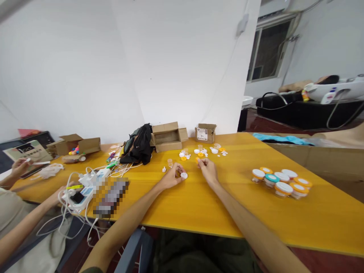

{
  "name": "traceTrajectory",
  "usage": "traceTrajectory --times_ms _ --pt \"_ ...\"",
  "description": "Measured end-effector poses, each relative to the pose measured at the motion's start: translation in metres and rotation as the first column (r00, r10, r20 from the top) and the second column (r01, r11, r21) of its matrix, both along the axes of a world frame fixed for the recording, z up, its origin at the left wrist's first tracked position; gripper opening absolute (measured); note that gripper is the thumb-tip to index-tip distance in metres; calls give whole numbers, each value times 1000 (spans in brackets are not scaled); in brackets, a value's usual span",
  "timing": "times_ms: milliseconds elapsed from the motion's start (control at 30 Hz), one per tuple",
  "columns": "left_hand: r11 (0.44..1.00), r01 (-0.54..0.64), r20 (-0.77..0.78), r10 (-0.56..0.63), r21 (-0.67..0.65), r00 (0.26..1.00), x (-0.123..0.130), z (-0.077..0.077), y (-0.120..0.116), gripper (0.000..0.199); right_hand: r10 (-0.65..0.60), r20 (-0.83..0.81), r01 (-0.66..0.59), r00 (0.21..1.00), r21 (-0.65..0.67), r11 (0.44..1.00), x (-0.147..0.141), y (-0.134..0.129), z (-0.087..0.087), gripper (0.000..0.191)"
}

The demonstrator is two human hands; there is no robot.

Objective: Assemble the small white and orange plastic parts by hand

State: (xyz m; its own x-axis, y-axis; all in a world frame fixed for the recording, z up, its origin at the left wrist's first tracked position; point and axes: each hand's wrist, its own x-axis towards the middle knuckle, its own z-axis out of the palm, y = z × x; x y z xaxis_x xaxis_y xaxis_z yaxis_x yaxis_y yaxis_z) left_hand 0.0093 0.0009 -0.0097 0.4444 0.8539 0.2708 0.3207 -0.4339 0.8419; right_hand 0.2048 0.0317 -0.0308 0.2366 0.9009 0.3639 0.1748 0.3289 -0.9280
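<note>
On the yellow-brown wooden worktop (227, 212), the left hand (172, 176) holds a small round white plastic piece (184, 175) at its fingertips; the right hand (209, 170), a little apart from it, pinches a small orange piece (197, 160). A small clear plastic cup (170, 163) stands just beyond the left hand, near a white perforated disc (164, 169). Loose white and orange plastic parts (200, 154) lie farther back, before a brown cardboard box with a white label (209, 135). Left of that are an open brown cardboard box (167, 146) and a black fabric bag (141, 146). Clear round containers with white, orange and teal lids (283, 188) stand clustered at right. At far left, a co-worker's hand (20, 167) holds something white, too small to identify.
</note>
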Motion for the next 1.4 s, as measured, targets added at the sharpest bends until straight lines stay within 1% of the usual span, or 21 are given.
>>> traceTrajectory --times_ms 100,200,267,333,533,733,933,1400 --pt "1000 14 -5 -14 2 1000 0 1 0 31 146 -41 -147 988 -11 989 -5 -3 1 50" --pt "1000 26 3 -26 -14 1000 0 2 0 33 320 -38 -322 947 -31 946 -10 -7 4 50" --pt "999 31 15 -31 -26 999 0 2 0 34 389 -1 -388 921 -47 920 -12 -9 6 49" --pt "999 32 21 -32 -28 999 0 1 1 35 425 36 -423 904 -53 904 -12 -10 7 48" --pt "1000 25 26 -25 -9 999 -2 -5 5 36 484 117 -482 867 -47 875 -11 -13 13 44" --pt "1000 8 46 -7 -24 999 -3 -8 8 37 521 110 -520 846 -45 853 -12 -14 16 43" --pt "998 1 61 2 -56 998 -3 -6 7 40 531 114 -529 840 -53 847 -11 -12 14 41" --pt "999 6 36 -4 -39 999 -1 -5 5 38 520 113 -516 847 -59 854 -12 -14 15 37"
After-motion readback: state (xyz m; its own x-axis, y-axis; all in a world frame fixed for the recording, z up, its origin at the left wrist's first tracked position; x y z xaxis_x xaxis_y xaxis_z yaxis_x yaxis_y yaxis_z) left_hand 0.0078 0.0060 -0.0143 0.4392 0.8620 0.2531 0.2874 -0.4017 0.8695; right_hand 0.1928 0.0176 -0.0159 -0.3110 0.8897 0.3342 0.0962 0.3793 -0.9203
